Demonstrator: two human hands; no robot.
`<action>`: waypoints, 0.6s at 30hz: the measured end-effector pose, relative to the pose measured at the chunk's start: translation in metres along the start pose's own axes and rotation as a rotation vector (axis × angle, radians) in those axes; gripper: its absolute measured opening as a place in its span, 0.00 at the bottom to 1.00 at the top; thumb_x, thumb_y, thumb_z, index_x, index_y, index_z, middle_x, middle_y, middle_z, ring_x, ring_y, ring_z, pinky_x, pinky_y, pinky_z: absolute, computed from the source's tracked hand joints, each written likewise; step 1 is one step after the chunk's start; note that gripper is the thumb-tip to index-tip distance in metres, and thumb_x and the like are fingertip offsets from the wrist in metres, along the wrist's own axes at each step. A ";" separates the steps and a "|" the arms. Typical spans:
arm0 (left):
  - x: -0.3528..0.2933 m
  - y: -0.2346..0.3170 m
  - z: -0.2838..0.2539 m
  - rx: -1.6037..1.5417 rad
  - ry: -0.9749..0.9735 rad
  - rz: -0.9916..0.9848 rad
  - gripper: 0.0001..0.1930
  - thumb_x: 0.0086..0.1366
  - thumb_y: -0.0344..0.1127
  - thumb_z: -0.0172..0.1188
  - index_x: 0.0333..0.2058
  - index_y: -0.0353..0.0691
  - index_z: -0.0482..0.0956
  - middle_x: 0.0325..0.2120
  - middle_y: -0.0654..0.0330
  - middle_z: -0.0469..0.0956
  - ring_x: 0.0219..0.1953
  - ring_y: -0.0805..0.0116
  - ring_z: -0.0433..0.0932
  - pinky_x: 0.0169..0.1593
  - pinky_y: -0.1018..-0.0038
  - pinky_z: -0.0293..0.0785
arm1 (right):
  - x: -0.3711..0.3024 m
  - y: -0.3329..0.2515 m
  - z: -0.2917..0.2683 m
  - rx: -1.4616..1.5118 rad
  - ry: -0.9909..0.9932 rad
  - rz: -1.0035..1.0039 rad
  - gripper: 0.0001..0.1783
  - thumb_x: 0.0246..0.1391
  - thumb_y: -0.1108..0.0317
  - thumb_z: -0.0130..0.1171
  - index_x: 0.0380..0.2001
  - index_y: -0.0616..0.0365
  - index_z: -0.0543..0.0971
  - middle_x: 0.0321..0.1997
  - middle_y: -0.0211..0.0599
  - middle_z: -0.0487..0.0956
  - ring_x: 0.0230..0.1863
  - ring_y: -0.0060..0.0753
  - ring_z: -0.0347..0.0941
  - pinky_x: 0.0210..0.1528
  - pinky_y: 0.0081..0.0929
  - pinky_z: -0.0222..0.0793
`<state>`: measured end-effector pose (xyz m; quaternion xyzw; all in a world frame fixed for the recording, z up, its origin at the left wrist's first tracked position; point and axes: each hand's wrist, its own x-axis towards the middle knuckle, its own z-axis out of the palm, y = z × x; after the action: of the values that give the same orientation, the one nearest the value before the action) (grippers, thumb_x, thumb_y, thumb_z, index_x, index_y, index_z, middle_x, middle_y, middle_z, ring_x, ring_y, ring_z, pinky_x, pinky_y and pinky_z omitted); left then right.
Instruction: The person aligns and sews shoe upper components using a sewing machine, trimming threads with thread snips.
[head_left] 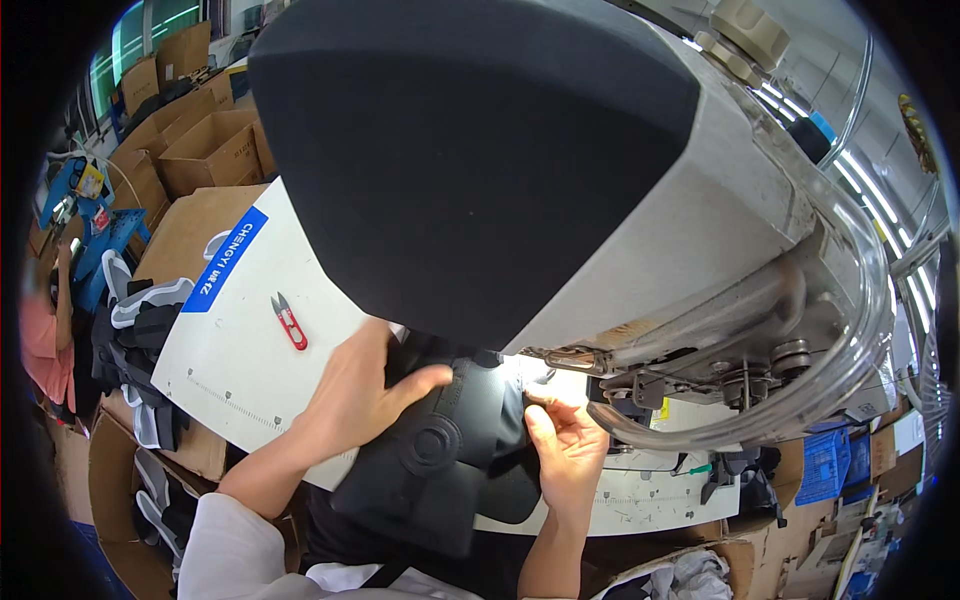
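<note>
A black moulded piece (408, 493) with a raised round ring lies tilted under the sewing machine (480, 180), over the near edge of the white table. My left hand (352, 392) grips its left side, thumb stretched across the top; the machine's black cover partly hides the other fingers. At the right side of the piece, by the bright sewing area, my right hand (568, 440) is closed in a pinch on its edge. The needle itself is hidden behind the machine head. Red-handled thread snips (289, 322) lie on the table, left of my left hand.
The white table (235, 365) carries a printed scale. Cardboard boxes (210, 150) and black-and-grey pieces (150, 310) stand at the left, near a person in a pink top (50, 345). A clear curved tube (740, 430) rings the machine's right side; blue crates (825, 465) stand beyond.
</note>
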<state>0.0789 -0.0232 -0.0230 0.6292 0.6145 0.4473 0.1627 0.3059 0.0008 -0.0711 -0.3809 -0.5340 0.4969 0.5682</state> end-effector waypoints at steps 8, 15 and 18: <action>-0.032 0.051 -0.033 0.208 -0.817 0.703 0.43 0.48 0.62 0.67 0.63 0.61 0.64 0.67 0.60 0.56 0.69 0.36 0.45 0.59 0.29 0.48 | -0.030 0.000 0.003 0.019 -0.055 -0.015 0.12 0.61 0.76 0.55 0.48 0.62 0.73 0.42 0.36 0.80 0.38 0.17 0.72 0.41 0.15 0.66; -0.034 0.046 -0.039 -0.068 -0.749 0.505 0.28 0.42 0.23 0.62 0.46 0.47 0.75 0.59 0.59 0.66 0.69 0.44 0.52 0.65 0.37 0.50 | -0.020 -0.040 -0.003 -0.590 -0.180 -0.411 0.10 0.55 0.81 0.56 0.37 0.60 0.83 0.24 0.36 0.75 0.20 0.24 0.64 0.24 0.21 0.60; -0.047 0.045 -0.029 -0.312 -0.560 0.438 0.18 0.46 0.19 0.60 0.39 0.38 0.78 0.47 0.56 0.78 0.60 0.54 0.71 0.66 0.52 0.60 | -0.019 -0.043 -0.010 -0.817 -0.299 -0.447 0.12 0.54 0.78 0.57 0.38 0.49 0.84 0.20 0.37 0.65 0.19 0.37 0.64 0.23 0.29 0.58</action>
<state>0.0922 -0.0849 0.0094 0.8109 0.3219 0.3706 0.3185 0.3234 -0.0264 -0.0359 -0.3734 -0.8296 0.1619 0.3822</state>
